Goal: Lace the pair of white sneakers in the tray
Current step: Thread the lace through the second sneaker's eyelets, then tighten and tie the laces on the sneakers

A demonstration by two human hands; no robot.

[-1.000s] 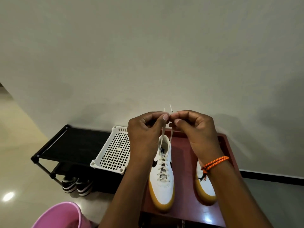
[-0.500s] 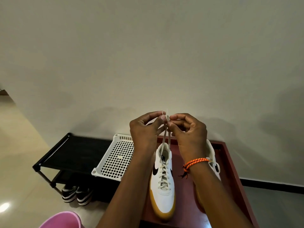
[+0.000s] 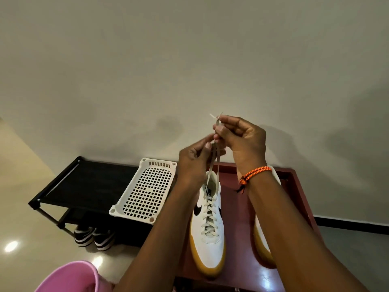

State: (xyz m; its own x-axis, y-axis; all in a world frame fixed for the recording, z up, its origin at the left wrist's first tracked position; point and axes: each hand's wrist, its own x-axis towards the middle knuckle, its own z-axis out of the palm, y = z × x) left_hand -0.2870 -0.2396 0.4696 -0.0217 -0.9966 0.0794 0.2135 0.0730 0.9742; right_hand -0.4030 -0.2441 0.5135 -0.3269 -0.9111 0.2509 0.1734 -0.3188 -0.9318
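Since a second ago, when both hands sat level and pinched the lace tips side by side, the right hand (image 3: 242, 140) has climbed higher and the left hand (image 3: 195, 159) has dropped a bit lower. The right one now pinches both lace ends (image 3: 216, 121) up top, tips poking out crossed above its fingers. The left pinches the two strands just below that, fingers curled around them. The view has tipped too, so more of the tray shows.

The laces run down taut into the left sneaker (image 3: 208, 224), which sits in the dark red tray (image 3: 299, 186) with its crisscross done all the way up to the collar. The other sneaker (image 3: 261, 245) is beside it in the same tray, mostly hidden behind the right forearm, so no idea if it's laced.

My read: threading on this shoe is finished and the ends are being evened out or set up for a knot. The second shoe probably comes after.

White mesh basket (image 3: 145, 192) sits on the black rack (image 3: 84, 182) to the left.
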